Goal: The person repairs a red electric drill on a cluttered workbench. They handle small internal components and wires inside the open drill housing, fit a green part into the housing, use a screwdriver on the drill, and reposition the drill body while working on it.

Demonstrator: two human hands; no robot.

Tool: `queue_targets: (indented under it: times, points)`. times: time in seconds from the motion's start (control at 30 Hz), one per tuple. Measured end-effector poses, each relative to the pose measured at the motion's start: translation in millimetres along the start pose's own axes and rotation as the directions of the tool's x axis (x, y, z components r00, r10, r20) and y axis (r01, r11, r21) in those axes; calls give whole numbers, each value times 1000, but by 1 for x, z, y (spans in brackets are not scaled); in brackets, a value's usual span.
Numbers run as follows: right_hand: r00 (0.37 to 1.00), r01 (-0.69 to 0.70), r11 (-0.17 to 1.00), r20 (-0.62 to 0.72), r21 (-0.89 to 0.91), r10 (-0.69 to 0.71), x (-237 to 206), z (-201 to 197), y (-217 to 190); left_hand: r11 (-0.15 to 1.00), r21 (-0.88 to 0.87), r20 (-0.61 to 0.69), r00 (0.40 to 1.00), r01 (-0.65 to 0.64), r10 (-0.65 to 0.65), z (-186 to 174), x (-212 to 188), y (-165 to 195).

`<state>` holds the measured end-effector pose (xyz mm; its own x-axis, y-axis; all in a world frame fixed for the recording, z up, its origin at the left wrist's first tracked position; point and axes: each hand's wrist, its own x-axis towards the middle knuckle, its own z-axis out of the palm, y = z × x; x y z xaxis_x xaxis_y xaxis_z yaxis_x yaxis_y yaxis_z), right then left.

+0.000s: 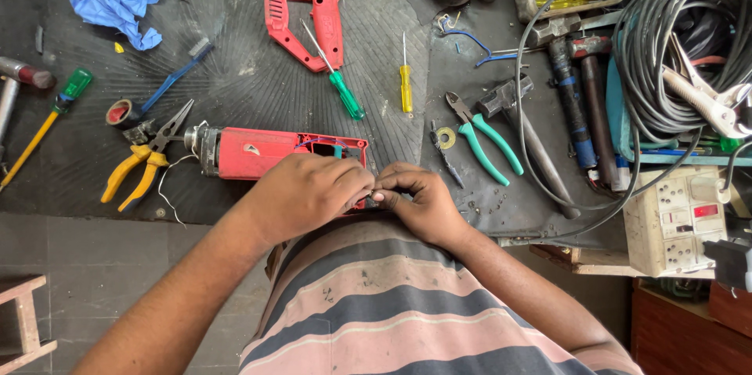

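A red power tool body (270,153) lies opened at centre frame, its detached red handle cover (301,24) resting above it at upper centre. Both the left hand (304,193) and right hand (417,201) pinch something small at the tool's open end, too hidden to identify. Judging by the loose cover and scattered green screwdriver (338,85), reassembly appears not yet done.

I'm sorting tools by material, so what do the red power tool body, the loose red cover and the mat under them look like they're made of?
Red power tool body: apparently moulded plastic, matt red, with a bare grey metal nose. Loose red cover: the same plastic look, with vent slots. Mat: probably dark rubber, ribbed and dusty.
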<state>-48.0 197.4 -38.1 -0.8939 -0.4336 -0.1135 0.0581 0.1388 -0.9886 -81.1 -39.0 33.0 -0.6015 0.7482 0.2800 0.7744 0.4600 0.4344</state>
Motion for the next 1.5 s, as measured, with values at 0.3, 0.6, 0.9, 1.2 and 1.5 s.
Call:
queue_targets:
  times: [0.3,0.6,0.9,1.2,1.5]
  points:
    - [996,-84,994,-33,64,86,3,3,10,974,-163,-306,931,155,-199,31,-19,18]
    - [993,-116,969,8,216,117,1,7,18,927,-323,-379,871,191,-312,41,-27,26]
    - [1000,0,992,-25,127,3,-1,6,26,985,-94,-383,907,148,-173,38,-27,28]
    - [982,165,986,-86,-33,-167,-3,9,15,958,-189,-355,894,218,-273,45,-26,30]
    - [968,215,967,-99,-140,-229,-2,10,8,552,-706,-6,775,445,-633,55,-30,29]
